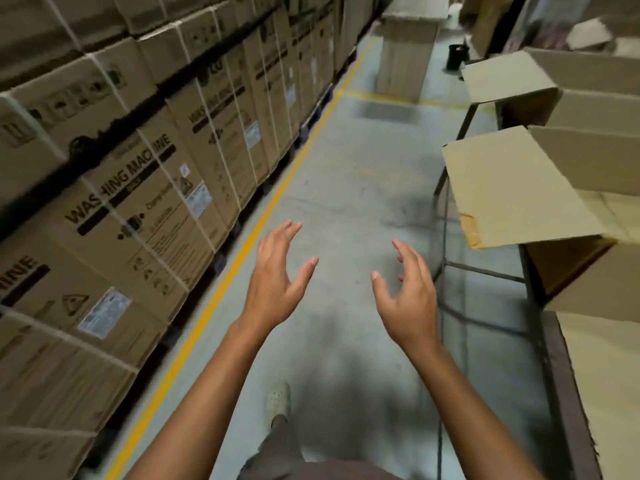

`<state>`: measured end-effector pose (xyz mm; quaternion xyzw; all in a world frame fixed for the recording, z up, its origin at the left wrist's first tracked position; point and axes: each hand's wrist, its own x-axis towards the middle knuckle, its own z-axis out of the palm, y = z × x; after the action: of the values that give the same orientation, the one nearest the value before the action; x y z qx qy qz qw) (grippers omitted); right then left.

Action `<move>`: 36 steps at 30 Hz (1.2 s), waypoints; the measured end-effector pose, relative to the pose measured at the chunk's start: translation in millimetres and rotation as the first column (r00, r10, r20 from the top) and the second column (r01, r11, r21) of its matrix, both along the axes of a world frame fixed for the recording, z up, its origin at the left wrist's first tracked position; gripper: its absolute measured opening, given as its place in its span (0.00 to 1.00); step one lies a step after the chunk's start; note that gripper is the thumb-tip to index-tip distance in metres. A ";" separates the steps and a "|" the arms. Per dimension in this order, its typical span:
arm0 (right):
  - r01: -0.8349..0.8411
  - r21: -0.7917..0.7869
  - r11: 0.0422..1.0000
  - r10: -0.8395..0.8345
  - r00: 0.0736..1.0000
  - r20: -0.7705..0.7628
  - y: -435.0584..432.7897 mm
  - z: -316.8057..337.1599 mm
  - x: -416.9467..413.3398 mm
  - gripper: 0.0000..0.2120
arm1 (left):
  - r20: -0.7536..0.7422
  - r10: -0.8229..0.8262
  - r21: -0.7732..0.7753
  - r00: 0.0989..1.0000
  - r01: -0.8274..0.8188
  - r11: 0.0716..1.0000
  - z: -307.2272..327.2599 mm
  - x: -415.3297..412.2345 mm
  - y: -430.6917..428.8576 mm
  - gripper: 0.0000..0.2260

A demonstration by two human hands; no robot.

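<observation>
My left hand [275, 278] and my right hand [408, 292] are held out in front of me over the grey concrete floor [346, 188] of a warehouse aisle. Both palms face each other, fingers spread and loosely bent. Neither hand holds or touches anything. One foot in a pale shoe [278, 400] shows on the floor below my arms.
Stacked, strapped washing-machine cartons [131, 202] wall the left side behind a yellow floor line [242, 247]. On the right, open cardboard boxes [526, 188] sit on a metal-framed table [485, 271]. Farther down stand a tall carton [408, 50] and a black bin [456, 57].
</observation>
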<state>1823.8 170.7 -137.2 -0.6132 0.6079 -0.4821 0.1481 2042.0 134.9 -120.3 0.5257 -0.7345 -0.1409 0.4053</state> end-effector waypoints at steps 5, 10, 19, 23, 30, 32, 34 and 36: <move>0.186 -0.013 0.982 -0.186 0.982 0.027 -97.9 15.8 16.0 0.28 | 0.034 -0.171 -0.012 0.985 0.171 0.985 19.7 8.0 -137.1 0.25; 0.364 -0.036 0.931 -0.363 0.931 0.037 -184.1 43.2 6.1 0.28 | 0.089 -0.337 -0.035 0.937 0.342 0.939 43.1 -8.6 -263.4 0.24; 0.560 -0.125 0.819 -0.557 0.828 0.064 -337.7 66.8 -85.3 0.27 | 0.135 -0.537 -0.131 0.833 0.552 0.823 66.7 -143.9 -470.1 0.25; 0.630 -0.128 0.766 -0.625 0.776 0.083 -401.8 76.6 -148.8 0.27 | 0.152 -0.616 -0.154 0.773 0.634 0.758 86.9 -229.7 -548.3 0.24; 0.792 -0.065 0.607 -0.789 0.610 0.074 -481.7 104.8 -261.4 0.27 | 0.166 -0.722 -0.157 0.672 0.741 0.653 126.5 -376.5 -659.6 0.23; 0.842 -0.030 0.539 -0.842 0.539 -0.001 -496.4 107.1 -287.6 0.28 | 0.169 -0.746 -0.154 0.644 0.765 0.625 130.9 -414.1 -685.6 0.23; 0.883 0.015 0.469 -0.882 0.469 -0.052 -511.5 108.1 -314.3 0.28 | 0.178 -0.778 -0.162 0.603 0.798 0.581 132.3 -453.9 -712.6 0.23; 0.922 0.048 0.385 -0.919 0.388 -0.072 -527.4 107.6 -341.2 0.27 | 0.190 -0.803 -0.165 0.564 0.825 0.540 131.6 -495.6 -740.0 0.22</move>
<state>1482.6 -356.7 -29.6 -0.1760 0.8668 -0.4483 -0.1290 1546.5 -605.1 11.3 0.0780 -0.9232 -0.2007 0.3183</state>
